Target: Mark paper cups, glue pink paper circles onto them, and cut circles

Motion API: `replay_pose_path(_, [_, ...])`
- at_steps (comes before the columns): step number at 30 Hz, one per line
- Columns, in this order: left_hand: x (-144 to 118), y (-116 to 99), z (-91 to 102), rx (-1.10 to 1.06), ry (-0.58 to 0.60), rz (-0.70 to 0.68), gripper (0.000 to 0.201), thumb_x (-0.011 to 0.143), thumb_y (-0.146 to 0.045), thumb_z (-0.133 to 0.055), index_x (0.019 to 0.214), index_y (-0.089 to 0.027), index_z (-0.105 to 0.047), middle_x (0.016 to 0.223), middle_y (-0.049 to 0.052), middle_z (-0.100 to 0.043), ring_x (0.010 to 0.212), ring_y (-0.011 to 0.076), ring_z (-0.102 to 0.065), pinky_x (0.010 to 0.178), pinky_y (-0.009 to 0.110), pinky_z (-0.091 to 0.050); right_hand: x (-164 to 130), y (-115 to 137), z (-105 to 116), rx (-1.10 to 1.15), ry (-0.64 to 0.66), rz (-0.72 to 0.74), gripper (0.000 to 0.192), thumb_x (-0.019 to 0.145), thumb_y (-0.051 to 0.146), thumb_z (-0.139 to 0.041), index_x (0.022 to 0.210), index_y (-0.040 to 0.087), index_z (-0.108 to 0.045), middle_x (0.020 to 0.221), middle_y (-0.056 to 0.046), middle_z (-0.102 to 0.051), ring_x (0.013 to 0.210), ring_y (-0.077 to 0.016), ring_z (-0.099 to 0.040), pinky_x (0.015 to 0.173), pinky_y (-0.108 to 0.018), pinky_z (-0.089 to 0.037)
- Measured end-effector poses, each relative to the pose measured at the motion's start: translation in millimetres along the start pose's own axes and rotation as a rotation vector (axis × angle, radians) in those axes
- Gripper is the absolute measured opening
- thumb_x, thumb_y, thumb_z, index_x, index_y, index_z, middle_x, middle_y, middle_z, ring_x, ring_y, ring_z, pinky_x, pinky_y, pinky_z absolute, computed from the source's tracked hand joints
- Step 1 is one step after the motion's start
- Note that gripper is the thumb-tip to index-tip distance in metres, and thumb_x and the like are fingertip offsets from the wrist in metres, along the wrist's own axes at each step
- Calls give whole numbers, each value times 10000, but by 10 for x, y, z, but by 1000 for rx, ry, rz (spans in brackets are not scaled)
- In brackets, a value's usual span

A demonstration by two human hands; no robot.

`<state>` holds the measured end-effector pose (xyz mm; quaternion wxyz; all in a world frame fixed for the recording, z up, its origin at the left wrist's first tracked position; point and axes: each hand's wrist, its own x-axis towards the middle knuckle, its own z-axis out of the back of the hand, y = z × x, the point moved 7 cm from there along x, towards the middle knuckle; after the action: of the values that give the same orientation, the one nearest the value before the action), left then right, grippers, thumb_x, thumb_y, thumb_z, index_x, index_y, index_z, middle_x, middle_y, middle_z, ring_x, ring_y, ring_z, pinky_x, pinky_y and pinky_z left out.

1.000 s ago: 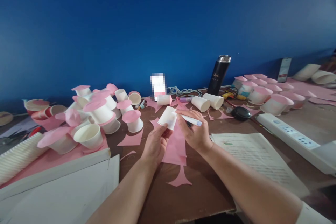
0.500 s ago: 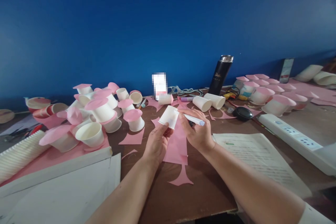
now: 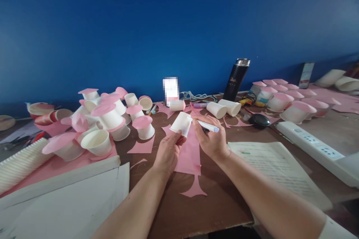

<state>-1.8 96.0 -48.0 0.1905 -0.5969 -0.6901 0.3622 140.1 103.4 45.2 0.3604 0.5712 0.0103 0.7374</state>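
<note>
My left hand (image 3: 167, 152) holds a white paper cup (image 3: 181, 123) on its side, a little above the brown table (image 3: 213, 205). My right hand (image 3: 211, 140) grips a white glue stick (image 3: 207, 126) with a pale blue end, its other tip touching the cup's upper edge. Under both hands lies a pink paper offcut (image 3: 190, 157) with a flared foot.
Left stands a heap of white cups with pink paper tops (image 3: 108, 117) and a stack of cups (image 3: 19, 164) lying flat. Two cups (image 3: 223, 108) lie behind. A black flask (image 3: 235, 79), a power strip (image 3: 311, 142), printed sheets (image 3: 277, 170) and more pink-topped cups (image 3: 288, 99) are right.
Hands, cup and glue stick stay almost in place; the view has shifted slightly and the glue stick has crept a little to the right along the cup.
</note>
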Motion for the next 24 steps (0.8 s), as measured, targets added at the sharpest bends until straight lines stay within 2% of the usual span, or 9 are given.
replay_pose_path(8, [6,0,5,22,14,-15,192,627,-229,-813,766,-138,-717,790,34,-674,725,100,-599,719,219,-474,-10,24,-7,10,5,11,157,866,190,-573,976,235,-675,939,-17,-738,888,-189,-677,878,-361,-459])
replay_pose_path(15, [-8,-19,-14,13,-4,-15,227,611,-222,-816,780,-115,-711,770,40,-670,710,106,-599,704,231,-472,-16,35,-16,-19,27,11,143,884,233,-546,951,224,-672,927,-39,-742,862,-200,-685,839,-361,-483])
replay_pose_path(24, [9,-10,-7,16,-3,-7,144,650,-212,-777,654,-121,-664,763,35,-660,718,96,-593,706,212,-473,-29,29,-50,-15,49,7,128,879,226,-563,957,220,-664,918,-24,-738,878,-197,-677,852,-363,-460])
